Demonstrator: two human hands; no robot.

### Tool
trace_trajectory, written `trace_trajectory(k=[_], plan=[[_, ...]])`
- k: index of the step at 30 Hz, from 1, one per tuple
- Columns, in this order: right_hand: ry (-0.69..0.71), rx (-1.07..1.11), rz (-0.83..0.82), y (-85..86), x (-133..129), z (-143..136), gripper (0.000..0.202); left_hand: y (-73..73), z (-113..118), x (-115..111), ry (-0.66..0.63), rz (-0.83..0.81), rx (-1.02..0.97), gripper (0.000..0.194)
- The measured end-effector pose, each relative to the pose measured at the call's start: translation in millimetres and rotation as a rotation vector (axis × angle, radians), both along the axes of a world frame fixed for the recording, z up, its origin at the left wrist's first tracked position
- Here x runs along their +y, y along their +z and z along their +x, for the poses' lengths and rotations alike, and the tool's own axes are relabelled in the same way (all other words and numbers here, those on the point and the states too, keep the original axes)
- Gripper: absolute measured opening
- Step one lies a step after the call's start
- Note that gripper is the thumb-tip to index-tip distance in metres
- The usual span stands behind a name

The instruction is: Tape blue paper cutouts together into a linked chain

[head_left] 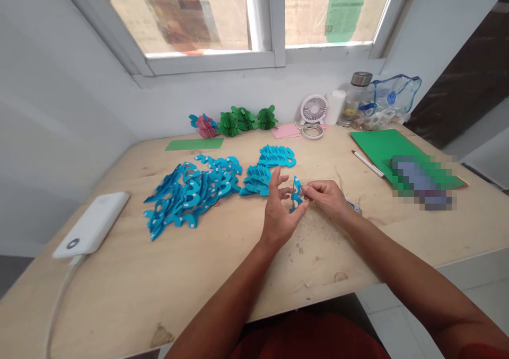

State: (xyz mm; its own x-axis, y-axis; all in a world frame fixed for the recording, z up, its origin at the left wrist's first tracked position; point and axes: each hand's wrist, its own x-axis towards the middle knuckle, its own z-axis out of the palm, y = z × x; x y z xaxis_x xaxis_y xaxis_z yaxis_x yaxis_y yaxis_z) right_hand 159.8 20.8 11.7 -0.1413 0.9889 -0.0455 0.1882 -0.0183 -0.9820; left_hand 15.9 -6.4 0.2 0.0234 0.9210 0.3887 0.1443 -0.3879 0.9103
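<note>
Between my two hands, just above the table, is a small blue paper cutout (295, 193) with white patches, held upright. My left hand (280, 210) grips its lower end near the thumb, the other fingers raised and spread. The fingers of my right hand (324, 195) pinch its right edge. Left of my hands lies a large heap of blue scalloped paper pieces (199, 189) with small white patches. Two smaller blue folded stacks sit beyond my left hand, one nearer (256, 180) and one farther back (277, 156).
Green paper figures (244, 119), a pink one (207, 125), a small fan (314, 108), a tape roll (312, 131) and a glass bottle (355, 102) line the back. Green sheets (385, 144) and a white pen (368, 163) lie right, a white power bank (91, 225) left.
</note>
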Motion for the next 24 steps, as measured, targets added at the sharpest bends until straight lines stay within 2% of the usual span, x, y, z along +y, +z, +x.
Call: trace_trajectory(k=[4,8,12,16,24], plan=[[0.015,-0.013,0.019,-2.8,1,0,0.033,-1.2,-1,1,0.018,-0.079,-0.052,0.076],[0.001,-0.051,0.002,-2.1,0,1,0.032,-1.8,-2,3,0.007,-0.136,-0.133,0.076],[0.001,-0.120,-0.001,3.2,-3,-1,0.032,-3.4,-3,6,0.037,-0.152,-0.181,0.075],[0.041,-0.098,0.002,6.8,-5,-2,0.033,-5.1,-3,8,0.060,-0.154,-0.197,0.074],[0.059,-0.125,0.042,1.6,-5,-1,0.032,-3.0,-2,7,0.055,-0.175,-0.243,0.072]])
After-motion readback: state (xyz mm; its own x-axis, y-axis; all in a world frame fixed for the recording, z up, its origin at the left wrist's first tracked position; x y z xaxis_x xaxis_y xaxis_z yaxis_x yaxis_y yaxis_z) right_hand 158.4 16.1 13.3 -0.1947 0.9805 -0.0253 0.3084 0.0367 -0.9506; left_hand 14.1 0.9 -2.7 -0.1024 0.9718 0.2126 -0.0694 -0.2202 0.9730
